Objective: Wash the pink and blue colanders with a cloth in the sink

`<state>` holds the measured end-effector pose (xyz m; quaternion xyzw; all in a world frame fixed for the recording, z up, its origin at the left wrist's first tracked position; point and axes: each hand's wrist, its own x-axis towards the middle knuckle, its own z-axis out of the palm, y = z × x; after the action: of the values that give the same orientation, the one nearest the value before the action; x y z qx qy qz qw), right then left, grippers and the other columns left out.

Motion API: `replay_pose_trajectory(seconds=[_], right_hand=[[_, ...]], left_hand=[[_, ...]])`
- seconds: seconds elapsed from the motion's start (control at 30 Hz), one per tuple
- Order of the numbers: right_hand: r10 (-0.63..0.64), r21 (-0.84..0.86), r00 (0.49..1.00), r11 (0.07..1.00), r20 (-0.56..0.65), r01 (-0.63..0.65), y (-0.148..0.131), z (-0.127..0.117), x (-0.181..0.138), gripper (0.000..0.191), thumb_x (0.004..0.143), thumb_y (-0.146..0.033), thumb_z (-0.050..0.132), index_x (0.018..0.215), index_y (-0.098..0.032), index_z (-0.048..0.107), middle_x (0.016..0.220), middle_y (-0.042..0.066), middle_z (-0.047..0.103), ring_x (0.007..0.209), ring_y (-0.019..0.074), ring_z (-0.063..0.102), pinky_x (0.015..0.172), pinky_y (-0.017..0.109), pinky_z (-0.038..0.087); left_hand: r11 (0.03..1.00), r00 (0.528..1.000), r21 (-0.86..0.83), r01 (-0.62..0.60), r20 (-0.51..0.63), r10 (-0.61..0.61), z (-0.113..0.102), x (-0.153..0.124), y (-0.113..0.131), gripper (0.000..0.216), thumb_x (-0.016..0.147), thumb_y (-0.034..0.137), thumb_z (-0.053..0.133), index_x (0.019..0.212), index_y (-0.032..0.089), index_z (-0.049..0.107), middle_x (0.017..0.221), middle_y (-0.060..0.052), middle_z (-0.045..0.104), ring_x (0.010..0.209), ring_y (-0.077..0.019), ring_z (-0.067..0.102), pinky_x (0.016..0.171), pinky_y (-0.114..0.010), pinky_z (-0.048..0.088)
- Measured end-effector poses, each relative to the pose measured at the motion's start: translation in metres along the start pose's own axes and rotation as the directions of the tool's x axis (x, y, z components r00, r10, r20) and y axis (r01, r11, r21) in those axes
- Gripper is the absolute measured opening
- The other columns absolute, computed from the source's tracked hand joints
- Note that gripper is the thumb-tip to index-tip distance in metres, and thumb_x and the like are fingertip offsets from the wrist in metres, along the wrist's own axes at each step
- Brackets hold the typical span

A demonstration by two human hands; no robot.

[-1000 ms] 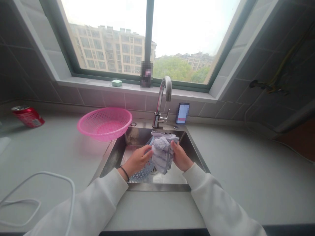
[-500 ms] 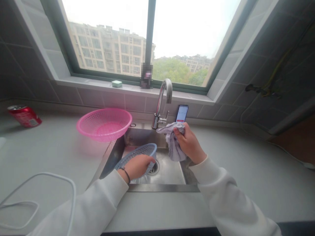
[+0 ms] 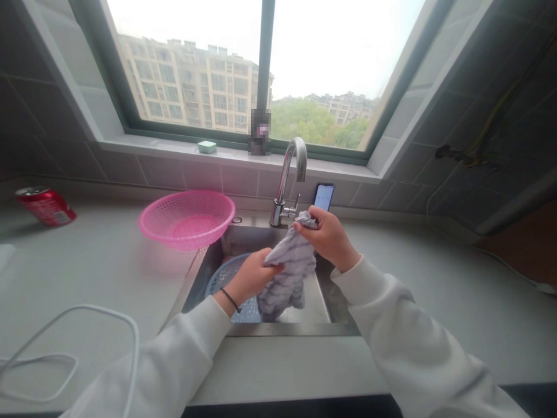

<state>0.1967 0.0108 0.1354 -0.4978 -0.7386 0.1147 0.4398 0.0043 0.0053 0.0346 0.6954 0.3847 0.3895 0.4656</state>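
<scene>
Over the steel sink [image 3: 204, 276] both of my hands hold a pale grey cloth [image 3: 289, 273]. My right hand [image 3: 328, 238] pinches its upper corner, just in front of the tap [image 3: 289, 174]. My left hand [image 3: 252, 276] grips the cloth's left edge lower down, and the rest hangs loose into the basin. A blue plastic colander [image 3: 224, 278] lies in the sink under my left hand.
A pink colander [image 3: 187, 217] rests on the counter at the sink's left corner. A phone [image 3: 324, 196] leans against the tiles behind the tap. A red can [image 3: 46, 204] lies far left, and a white cable [image 3: 65, 342] loops near the front edge. A green soap block [image 3: 207, 147] is on the sill.
My left hand let go of the blue colander, which now lies in the sink, and rose to grip the cloth. The cloth, bunched in my right hand before, now hangs spread between both hands.
</scene>
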Motion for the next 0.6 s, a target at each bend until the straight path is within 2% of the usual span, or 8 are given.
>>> replay_pose_trajectory(seconds=[0.07,0.13,0.2,0.27,0.33,0.4,0.5,0.6], right_hand=[[0.0,0.096,0.999,0.995,0.032,-0.003,0.003,-0.007,0.006,0.039,0.079,-0.043,0.072,0.065,-0.024,0.041,0.06,-0.008,0.039,0.056,0.0103,0.033,0.053,0.025,0.027],[-0.005,0.188,0.997,0.982,0.073,-0.009,0.005,-0.016,0.012,0.041,0.075,-0.046,0.078,0.067,-0.023,0.044,0.059,-0.008,0.039,0.055,0.009,0.033,0.05,0.023,0.027],[0.007,0.275,0.992,0.961,0.13,-0.043,0.004,-0.027,0.019,0.039,0.07,-0.045,0.083,0.074,-0.023,0.051,0.06,-0.009,0.044,0.054,0.0084,0.037,0.048,0.021,0.029],[0.025,0.344,0.975,0.933,0.22,-0.102,0.002,-0.038,0.024,0.041,0.064,-0.04,0.088,0.089,-0.021,0.061,0.064,-0.008,0.054,0.055,0.0094,0.045,0.048,0.019,0.036],[0.029,0.365,0.94,0.917,0.34,-0.16,0.001,-0.05,0.027,0.045,0.062,-0.033,0.089,0.1,-0.019,0.068,0.074,-0.004,0.065,0.063,0.0131,0.057,0.052,0.021,0.045],[0.048,0.339,0.881,0.912,0.47,-0.231,0.002,-0.062,0.029,0.039,0.061,-0.026,0.088,0.097,-0.016,0.074,0.081,0.001,0.071,0.071,0.0182,0.065,0.057,0.026,0.053],[0.118,0.241,0.784,0.915,0.61,-0.325,0.008,-0.079,0.03,0.028,0.062,-0.018,0.085,0.089,-0.014,0.079,0.083,0.004,0.076,0.075,0.022,0.07,0.061,0.029,0.058],[0.148,0.195,0.737,0.913,0.66,-0.359,0.01,-0.093,0.032,0.024,0.061,-0.014,0.085,0.085,-0.014,0.08,0.08,0.004,0.078,0.073,0.0215,0.071,0.062,0.029,0.059]], left_hand=[[0.994,0.996,-0.109,-0.001,-0.084,-0.008,-0.012,0.002,0.01,0.025,0.075,0.035,0.072,0.083,0.018,0.056,0.077,0.001,0.061,0.074,-0.0173,0.057,0.067,-0.028,0.044],[0.981,0.994,-0.196,0.008,-0.11,-0.03,-0.027,0.005,0.023,0.029,0.071,0.033,0.075,0.082,0.019,0.053,0.072,0.005,0.056,0.066,-0.0129,0.051,0.061,-0.024,0.039],[0.968,0.991,-0.248,-0.02,-0.135,-0.015,-0.042,0.011,0.039,0.03,0.07,0.03,0.077,0.082,0.019,0.051,0.07,0.006,0.053,0.062,-0.0105,0.048,0.058,-0.022,0.038],[0.953,0.98,-0.286,-0.096,-0.195,0.04,-0.055,0.018,0.055,0.032,0.067,0.027,0.078,0.079,0.019,0.049,0.069,0.007,0.053,0.061,-0.009,0.047,0.057,-0.02,0.035],[0.936,0.967,-0.305,-0.177,-0.231,0.107,-0.065,0.024,0.068,0.033,0.065,0.023,0.079,0.079,0.018,0.05,0.069,0.007,0.054,0.061,-0.0086,0.048,0.058,-0.019,0.036],[0.926,0.96,-0.306,-0.221,-0.236,0.151,-0.073,0.026,0.079,0.033,0.064,0.021,0.081,0.081,0.018,0.053,0.069,0.007,0.055,0.061,-0.0084,0.049,0.057,-0.018,0.036],[0.923,0.965,-0.329,-0.2,-0.228,0.128,-0.08,0.022,0.091,0.031,0.062,0.019,0.081,0.08,0.017,0.056,0.069,0.006,0.057,0.06,-0.0087,0.05,0.055,-0.018,0.037],[0.91,0.98,-0.392,-0.137,-0.186,0.068,-0.087,0.02,0.103,0.031,0.061,0.018,0.081,0.082,0.017,0.058,0.071,0.004,0.06,0.06,-0.0101,0.054,0.054,-0.019,0.041]])
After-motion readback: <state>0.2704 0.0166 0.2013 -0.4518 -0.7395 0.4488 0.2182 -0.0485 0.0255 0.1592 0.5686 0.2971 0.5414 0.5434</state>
